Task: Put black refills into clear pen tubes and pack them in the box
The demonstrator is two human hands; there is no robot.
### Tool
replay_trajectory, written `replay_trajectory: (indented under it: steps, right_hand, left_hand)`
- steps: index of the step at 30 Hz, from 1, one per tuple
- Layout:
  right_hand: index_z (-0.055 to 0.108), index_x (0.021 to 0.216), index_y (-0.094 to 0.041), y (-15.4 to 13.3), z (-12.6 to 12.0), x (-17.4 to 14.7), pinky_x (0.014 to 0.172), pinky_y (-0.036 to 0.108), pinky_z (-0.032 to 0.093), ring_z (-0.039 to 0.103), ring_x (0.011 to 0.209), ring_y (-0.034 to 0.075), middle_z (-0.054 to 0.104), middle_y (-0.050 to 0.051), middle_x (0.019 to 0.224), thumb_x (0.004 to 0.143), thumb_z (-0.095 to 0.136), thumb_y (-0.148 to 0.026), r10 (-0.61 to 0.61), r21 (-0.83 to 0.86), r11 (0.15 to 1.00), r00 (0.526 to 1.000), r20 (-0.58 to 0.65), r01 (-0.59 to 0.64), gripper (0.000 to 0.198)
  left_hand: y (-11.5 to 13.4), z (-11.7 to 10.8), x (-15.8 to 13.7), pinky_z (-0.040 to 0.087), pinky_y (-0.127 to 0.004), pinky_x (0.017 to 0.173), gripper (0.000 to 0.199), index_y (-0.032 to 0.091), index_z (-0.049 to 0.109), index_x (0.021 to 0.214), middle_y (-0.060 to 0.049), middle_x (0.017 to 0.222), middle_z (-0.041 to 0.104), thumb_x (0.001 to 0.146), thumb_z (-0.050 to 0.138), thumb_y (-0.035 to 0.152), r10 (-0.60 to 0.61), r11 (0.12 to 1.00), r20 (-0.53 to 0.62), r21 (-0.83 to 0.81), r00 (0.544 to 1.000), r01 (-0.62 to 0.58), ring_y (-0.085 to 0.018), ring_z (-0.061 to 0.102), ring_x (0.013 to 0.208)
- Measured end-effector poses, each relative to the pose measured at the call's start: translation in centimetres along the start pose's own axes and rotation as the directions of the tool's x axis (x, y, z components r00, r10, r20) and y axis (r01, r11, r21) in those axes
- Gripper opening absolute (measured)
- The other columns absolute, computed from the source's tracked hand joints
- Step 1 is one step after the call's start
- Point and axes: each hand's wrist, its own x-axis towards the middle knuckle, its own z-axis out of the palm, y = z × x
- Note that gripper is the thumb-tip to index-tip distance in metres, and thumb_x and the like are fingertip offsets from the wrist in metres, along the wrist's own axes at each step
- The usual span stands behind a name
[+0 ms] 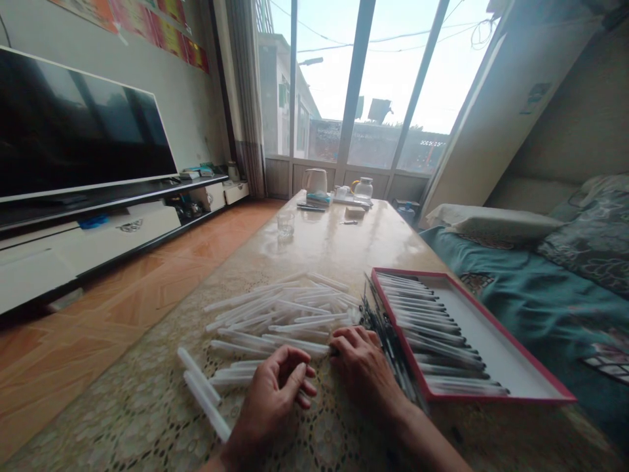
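Note:
My left hand (279, 388) is over the patterned table cover, loosely curled, with a gap between thumb and fingers and nothing visible in it. It is beside a loose pile of translucent white plastic tubes (295, 308). My right hand (362, 364) rests low on the table, fingers bent down at the right end of the pile; a small dark bit shows at its fingertips, too hidden to name. Thin black rods (386, 341) lie bunched just right of that hand. Beyond them, a red-edged shallow box (511, 347) holds a row of tubes with black ends (437, 328).
Farther along the table (354, 242) stand a drinking glass (285, 224), a kettle (316, 181) and a glass jug (363, 188). A sofa with a teal cover (472, 262) is on the right. A television (83, 124) on a low cabinet (98, 242) is on the left.

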Motion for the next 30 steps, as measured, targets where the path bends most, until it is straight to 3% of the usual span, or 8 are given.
replay_trajectory:
  steps: [7,12,17,21,23,26,28,30]
  right_hand:
    - [0.053,0.078,-0.019,0.4,-0.7,-0.3,0.074,0.031,0.036,0.052,0.080,0.019,0.059,0.001,0.079,0.076,0.048,-0.006,0.091,0.078,0.993,0.991,-0.098,-0.084,0.014]
    - [0.053,0.081,-0.018,1.4,-2.5,-0.7,0.070,0.028,0.040,0.054,0.075,0.017,0.059,0.001,0.077,0.080,0.048,-0.014,0.173,0.287,0.951,0.965,-0.196,-0.112,0.007]
    - [0.053,0.079,-0.018,0.3,-3.1,-1.1,0.067,0.025,0.042,0.055,0.072,0.015,0.058,0.000,0.074,0.081,0.048,-0.018,0.140,0.459,0.885,0.985,-0.099,-0.080,0.005]
    - [0.054,0.084,-0.019,-0.2,-3.5,-1.2,0.071,0.025,0.042,0.055,0.078,0.015,0.060,0.001,0.081,0.080,0.051,-0.017,0.053,0.449,0.893,0.998,-0.026,-0.036,0.005]
    - [0.054,0.087,-0.019,0.3,-4.0,-1.3,0.068,0.025,0.042,0.056,0.075,0.015,0.060,0.001,0.081,0.082,0.048,-0.018,0.094,0.395,0.915,0.996,-0.008,-0.083,0.008]
    - [0.053,0.077,-0.020,1.6,-4.6,-1.5,0.064,0.028,0.040,0.055,0.069,0.018,0.058,0.002,0.072,0.082,0.046,-0.020,0.231,0.065,0.972,0.972,-0.049,-0.228,0.008]
    - [0.052,0.069,-0.020,2.3,-4.5,-1.8,0.066,0.032,0.037,0.055,0.070,0.021,0.058,0.004,0.070,0.079,0.050,-0.023,0.258,-0.190,0.944,0.962,-0.087,-0.271,0.010]
    - [0.052,0.068,-0.020,2.7,-4.1,-2.0,0.067,0.034,0.036,0.055,0.071,0.023,0.059,0.005,0.070,0.077,0.053,-0.026,0.257,-0.325,0.906,0.962,-0.090,-0.272,0.010]
  left_hand:
    - [0.8,0.1,-0.4,0.053,-0.032,0.067,0.017,0.015,0.065,0.084,-0.008,0.082,0.069,0.074,0.063,0.028,0.010,0.999,0.076,0.036,0.997,-0.013,-0.022,0.067,0.076]
    - [0.8,0.2,-0.2,0.052,-0.029,0.060,0.026,0.014,0.065,0.091,-0.008,0.080,0.070,0.071,0.068,0.029,-0.066,0.992,0.078,-0.105,0.995,0.074,-0.019,0.067,0.066]
    - [0.7,0.6,-0.4,0.050,-0.023,0.055,0.037,0.015,0.059,0.107,-0.008,0.080,0.071,0.071,0.069,0.024,-0.200,0.885,0.192,-0.385,0.961,0.261,-0.014,0.066,0.062]
    - [0.8,0.4,-0.3,0.049,-0.020,0.056,0.023,0.012,0.066,0.094,-0.007,0.077,0.072,0.074,0.067,0.024,-0.246,0.834,0.189,-0.459,0.951,0.307,-0.012,0.065,0.061]
    - [0.8,0.3,-0.3,0.050,-0.020,0.057,0.019,0.012,0.068,0.088,-0.007,0.078,0.072,0.075,0.066,0.024,-0.256,0.833,0.141,-0.470,0.956,0.293,-0.012,0.065,0.062]
    - [0.8,0.0,-0.3,0.050,-0.021,0.058,0.017,0.013,0.068,0.088,-0.007,0.079,0.073,0.076,0.064,0.024,-0.239,0.839,0.104,-0.478,0.965,0.260,-0.012,0.065,0.064]
    - [0.7,-0.1,-0.3,0.050,-0.021,0.058,0.016,0.013,0.069,0.088,-0.007,0.078,0.073,0.077,0.063,0.023,-0.223,0.842,0.096,-0.482,0.970,0.242,-0.013,0.065,0.065]
    - [0.7,-0.1,-0.3,0.051,-0.022,0.059,0.016,0.013,0.069,0.088,-0.007,0.079,0.073,0.077,0.063,0.023,-0.218,0.844,0.092,-0.482,0.972,0.235,-0.013,0.065,0.066]
